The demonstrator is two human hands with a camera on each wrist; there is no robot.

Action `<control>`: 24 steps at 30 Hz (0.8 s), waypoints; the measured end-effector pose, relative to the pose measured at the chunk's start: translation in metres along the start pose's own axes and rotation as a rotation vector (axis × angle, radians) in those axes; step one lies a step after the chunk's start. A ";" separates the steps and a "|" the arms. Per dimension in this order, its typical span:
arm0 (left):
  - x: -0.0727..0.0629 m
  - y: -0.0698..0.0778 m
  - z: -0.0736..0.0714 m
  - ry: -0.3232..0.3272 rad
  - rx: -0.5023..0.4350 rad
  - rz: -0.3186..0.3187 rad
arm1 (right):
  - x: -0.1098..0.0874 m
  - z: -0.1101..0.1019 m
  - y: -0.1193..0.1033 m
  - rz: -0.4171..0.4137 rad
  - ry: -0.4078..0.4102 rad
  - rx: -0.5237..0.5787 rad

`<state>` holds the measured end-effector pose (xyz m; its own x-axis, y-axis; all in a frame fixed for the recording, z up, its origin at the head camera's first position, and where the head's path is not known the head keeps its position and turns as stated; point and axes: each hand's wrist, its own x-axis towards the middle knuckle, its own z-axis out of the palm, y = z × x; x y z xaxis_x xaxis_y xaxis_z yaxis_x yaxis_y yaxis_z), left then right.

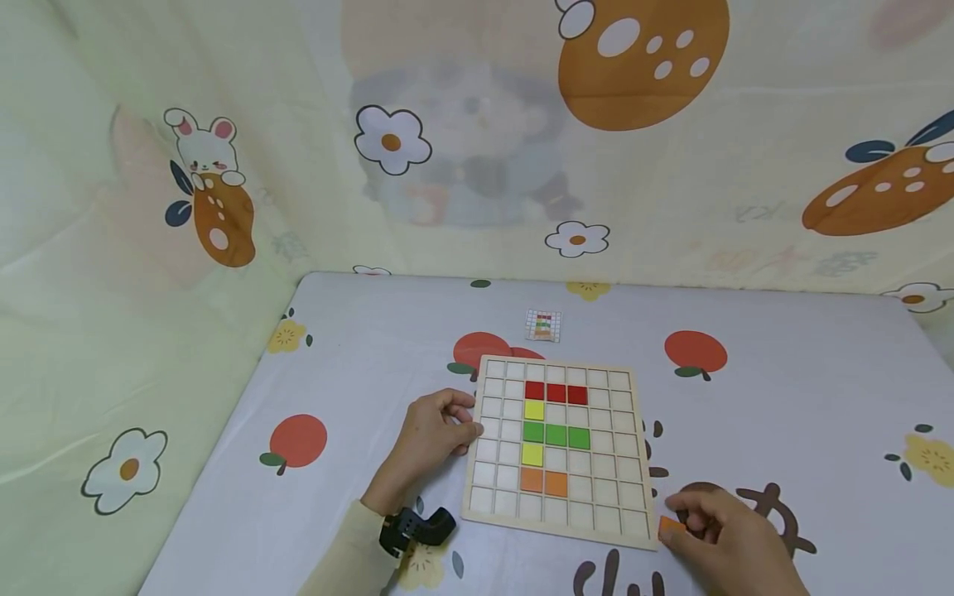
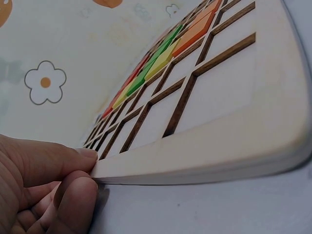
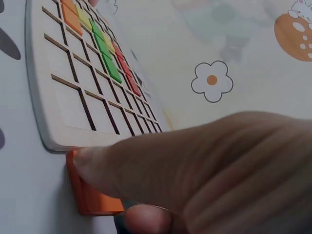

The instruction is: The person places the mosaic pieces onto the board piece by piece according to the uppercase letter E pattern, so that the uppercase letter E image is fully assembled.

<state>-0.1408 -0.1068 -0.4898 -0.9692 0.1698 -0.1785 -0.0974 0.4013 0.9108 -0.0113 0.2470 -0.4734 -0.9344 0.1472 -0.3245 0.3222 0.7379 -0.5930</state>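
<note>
A wooden grid board [image 1: 559,531] lies flat on the table. Red tiles [image 1: 556,392] fill part of an upper row, with green tiles [image 1: 556,434] in a middle row. Single yellow tiles [image 1: 532,454] sit above and below the green ones, and two orange tiles [image 1: 544,482] lie lower down. At the board's left edge, my left hand [image 1: 432,434] pinches the rim between thumb and fingers, as the left wrist view shows. Just off the lower right corner, my right hand [image 1: 726,534] pinches a loose orange tile [image 3: 100,202]; its fingers partly hide it.
Behind the board lies a small printed card [image 1: 543,325] with a coloured grid pattern. The table [image 1: 782,414] has a fruit-printed cover. A patterned curtain [image 1: 477,248] rises along its back and left sides. A black band [image 1: 417,528] circles the left wrist.
</note>
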 end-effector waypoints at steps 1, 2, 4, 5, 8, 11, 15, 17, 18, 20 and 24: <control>0.000 0.000 0.000 0.000 0.000 -0.001 | 0.000 0.001 0.001 0.002 -0.003 -0.004; 0.000 0.000 0.000 0.000 0.000 -0.001 | 0.000 0.001 0.002 0.001 -0.005 -0.009; 0.000 0.000 0.000 0.001 -0.002 0.002 | 0.000 0.002 0.003 -0.006 -0.010 -0.027; 0.000 -0.001 0.000 0.000 -0.004 0.003 | 0.000 0.002 0.004 -0.005 -0.013 -0.034; 0.000 -0.002 0.000 -0.003 -0.022 0.012 | 0.002 0.004 0.004 0.013 -0.026 -0.035; -0.001 -0.002 0.001 -0.007 -0.036 0.020 | 0.002 0.004 0.004 0.035 -0.031 -0.026; 0.000 -0.003 0.001 -0.007 -0.032 0.019 | 0.000 0.005 0.005 0.039 -0.026 -0.015; 0.000 -0.002 0.001 -0.007 -0.028 0.015 | -0.003 0.004 0.006 0.030 -0.023 0.010; 0.000 -0.002 0.000 -0.007 -0.026 0.012 | -0.004 0.004 0.006 0.023 -0.018 0.026; 0.000 -0.002 0.000 -0.006 -0.021 0.010 | -0.007 0.005 0.007 0.007 -0.007 0.047; 0.000 -0.001 0.000 -0.004 -0.013 0.008 | -0.007 0.004 0.006 0.006 0.009 0.046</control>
<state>-0.1408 -0.1069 -0.4905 -0.9689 0.1770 -0.1728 -0.0927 0.3879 0.9170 -0.0018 0.2473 -0.4779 -0.9338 0.1576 -0.3213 0.3341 0.7058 -0.6247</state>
